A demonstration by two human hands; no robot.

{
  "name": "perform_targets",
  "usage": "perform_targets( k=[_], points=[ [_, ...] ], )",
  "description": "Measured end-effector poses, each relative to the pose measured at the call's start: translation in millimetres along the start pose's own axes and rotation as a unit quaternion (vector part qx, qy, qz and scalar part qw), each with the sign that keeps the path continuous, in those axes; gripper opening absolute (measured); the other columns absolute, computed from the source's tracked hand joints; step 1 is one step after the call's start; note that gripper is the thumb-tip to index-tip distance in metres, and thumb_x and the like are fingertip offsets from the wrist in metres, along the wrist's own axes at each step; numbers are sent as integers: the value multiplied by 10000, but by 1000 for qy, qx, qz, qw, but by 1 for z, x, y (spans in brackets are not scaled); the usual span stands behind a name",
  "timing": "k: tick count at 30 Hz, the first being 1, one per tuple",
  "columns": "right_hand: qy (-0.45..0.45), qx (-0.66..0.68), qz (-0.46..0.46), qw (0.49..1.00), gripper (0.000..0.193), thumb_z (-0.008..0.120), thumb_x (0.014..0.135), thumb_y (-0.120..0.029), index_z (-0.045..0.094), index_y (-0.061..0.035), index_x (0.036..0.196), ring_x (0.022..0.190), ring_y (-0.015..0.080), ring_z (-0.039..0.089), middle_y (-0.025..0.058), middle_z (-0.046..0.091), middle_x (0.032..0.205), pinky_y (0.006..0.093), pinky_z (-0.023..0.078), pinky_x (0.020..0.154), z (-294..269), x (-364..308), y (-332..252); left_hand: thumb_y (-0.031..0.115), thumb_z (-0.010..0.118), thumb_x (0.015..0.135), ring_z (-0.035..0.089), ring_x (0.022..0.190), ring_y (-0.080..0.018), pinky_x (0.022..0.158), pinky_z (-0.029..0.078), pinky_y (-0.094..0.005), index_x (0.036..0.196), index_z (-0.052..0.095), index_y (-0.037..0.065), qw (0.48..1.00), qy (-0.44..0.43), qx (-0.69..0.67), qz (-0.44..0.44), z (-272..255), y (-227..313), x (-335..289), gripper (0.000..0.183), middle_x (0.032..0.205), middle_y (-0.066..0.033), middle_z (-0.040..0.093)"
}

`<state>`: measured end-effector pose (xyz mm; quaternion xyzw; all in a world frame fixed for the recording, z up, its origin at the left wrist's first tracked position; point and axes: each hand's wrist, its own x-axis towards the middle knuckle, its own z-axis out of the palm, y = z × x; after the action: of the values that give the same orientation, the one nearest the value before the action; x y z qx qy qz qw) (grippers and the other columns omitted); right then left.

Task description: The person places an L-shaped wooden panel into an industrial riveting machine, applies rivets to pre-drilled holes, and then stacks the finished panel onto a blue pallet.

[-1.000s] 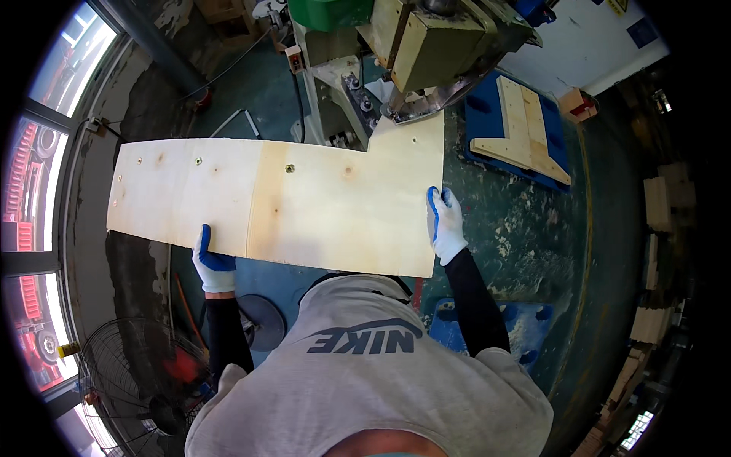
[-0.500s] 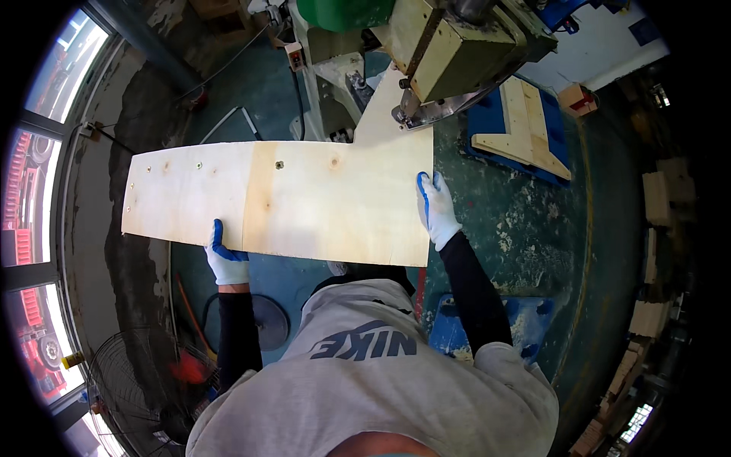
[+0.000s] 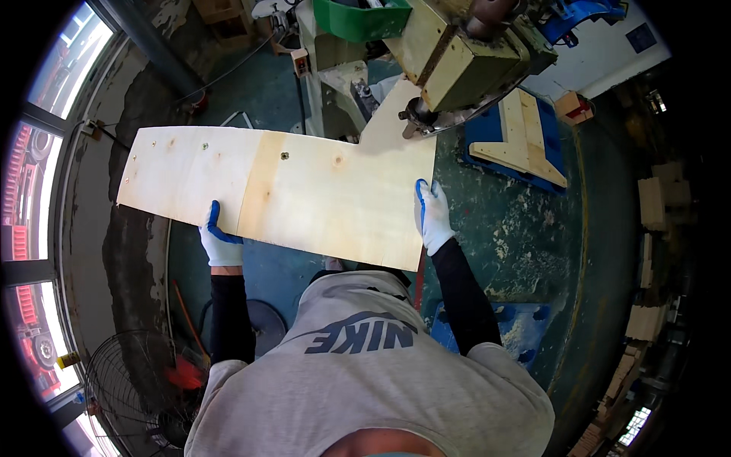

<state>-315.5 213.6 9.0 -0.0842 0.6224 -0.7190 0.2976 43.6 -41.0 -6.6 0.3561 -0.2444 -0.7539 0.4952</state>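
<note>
You have one large plywood panel [image 3: 327, 194], with two gloved hands on it: your left hand [image 3: 221, 240] at its near edge, your right hand [image 3: 435, 219] at its right edge. You can count five small metal inserts [image 3: 285, 156] in the panel. Beyond it you have one machine [image 3: 472, 68] and one green bin [image 3: 364, 21]. You have two blue pallets [image 3: 487, 126], one right of the panel, one nearer you than it.

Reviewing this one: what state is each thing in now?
Wooden panel: held, far-right part under machine head
Left hand: gripping panel's near edge
Right hand: gripping panel's right edge
Green bin: open, things inside
Cut wood: lying on blue pallet
Fan: running or not, cannot tell
</note>
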Motion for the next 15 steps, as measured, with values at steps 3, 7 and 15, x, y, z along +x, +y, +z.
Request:
perform_targets(
  k=[3,7,15],
  points=[
    [-20,0,-30,999,193,570,1016,-172,592,-9,1117,902,96,537,2,603,1002,264,456,833,-9,4,4,194,537,1032,634,1155,-273,992,532,-413,1328,527,-44,995,-49,-91,-14,47,-9,-47,380,1262,-135,638],
    [-20,14,-35,999,168,571,1016,-174,591,-18,1076,891,89,533,17,610,1009,260,449,810,-3,2,1,193,569,1022,629,1165,-265,1003,525,-422,1427,461,61,986,-32,-160,-10,78,-72,-87,439,1365,-96,583],
    [-21,119,82,989,395,574,1032,-230,448,-16,1339,1155,159,561,99,573,1265,308,464,985,58,-121,15,125,626,984,669,1046,-268,878,575,-400,1337,541,-14,997,31,33,66,52,2,-69,389,1223,-152,648]
  ],
)
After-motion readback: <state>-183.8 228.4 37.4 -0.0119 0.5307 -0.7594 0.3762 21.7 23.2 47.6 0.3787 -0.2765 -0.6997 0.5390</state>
